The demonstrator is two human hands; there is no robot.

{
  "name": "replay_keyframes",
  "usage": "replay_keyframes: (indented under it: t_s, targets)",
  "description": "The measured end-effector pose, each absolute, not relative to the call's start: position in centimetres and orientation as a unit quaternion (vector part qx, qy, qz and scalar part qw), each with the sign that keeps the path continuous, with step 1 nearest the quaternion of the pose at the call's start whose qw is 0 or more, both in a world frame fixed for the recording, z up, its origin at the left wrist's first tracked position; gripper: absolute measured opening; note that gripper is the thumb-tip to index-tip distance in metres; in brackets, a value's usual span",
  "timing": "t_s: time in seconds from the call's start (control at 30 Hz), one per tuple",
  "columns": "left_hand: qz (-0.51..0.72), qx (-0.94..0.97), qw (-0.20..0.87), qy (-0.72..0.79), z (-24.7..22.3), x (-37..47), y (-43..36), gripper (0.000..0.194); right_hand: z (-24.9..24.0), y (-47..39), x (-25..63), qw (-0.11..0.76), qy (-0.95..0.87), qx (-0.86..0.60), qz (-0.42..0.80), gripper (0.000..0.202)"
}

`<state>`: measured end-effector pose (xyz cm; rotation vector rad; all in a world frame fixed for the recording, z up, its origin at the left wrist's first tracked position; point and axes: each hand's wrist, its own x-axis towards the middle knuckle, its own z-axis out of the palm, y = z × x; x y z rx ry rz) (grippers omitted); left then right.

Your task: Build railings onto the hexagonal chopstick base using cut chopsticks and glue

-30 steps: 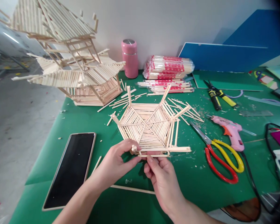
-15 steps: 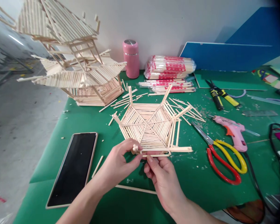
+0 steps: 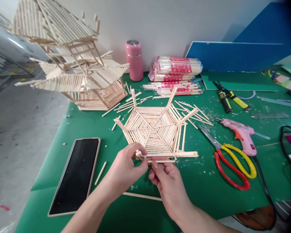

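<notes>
A hexagonal base made of wooden sticks (image 3: 150,129) lies on the green table, with short stick posts standing out at its corners. At its near edge, my left hand (image 3: 127,165) pinches the near left corner, where a post end pokes up between thumb and fingers. My right hand (image 3: 168,181) grips a thin wooden stick (image 3: 166,161) along the same near edge, thumb on top and fingers curled beneath. The two hands almost meet there. Just behind that stick, a thicker post (image 3: 186,154) juts out to the right. My fingers partly hide the near left corner.
A tiered stick pavilion (image 3: 70,74) stands back left, beside a pink flask (image 3: 134,61) and wrapped chopstick packs (image 3: 176,69). Scissors (image 3: 229,161), a pink glue gun (image 3: 240,134) and pliers (image 3: 229,97) lie right. A phone (image 3: 75,176) lies left; loose sticks are scattered around.
The view has shifted very slightly. Both hands keep their places at the near edge of the base, with hardly any movement of the fingers.
</notes>
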<state>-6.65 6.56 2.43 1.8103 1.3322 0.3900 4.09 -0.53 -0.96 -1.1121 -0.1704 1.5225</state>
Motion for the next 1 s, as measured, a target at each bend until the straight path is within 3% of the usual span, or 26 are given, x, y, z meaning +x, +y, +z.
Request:
replay_keyframes:
  t_s: [1.0]
  targets:
    - [0.148, 0.724, 0.413, 0.532, 2.48, -6.62, 6.62, 0.004, -0.81, -0.75, 4.42, 0.576, -0.105, -0.497, 0.641, 0.015]
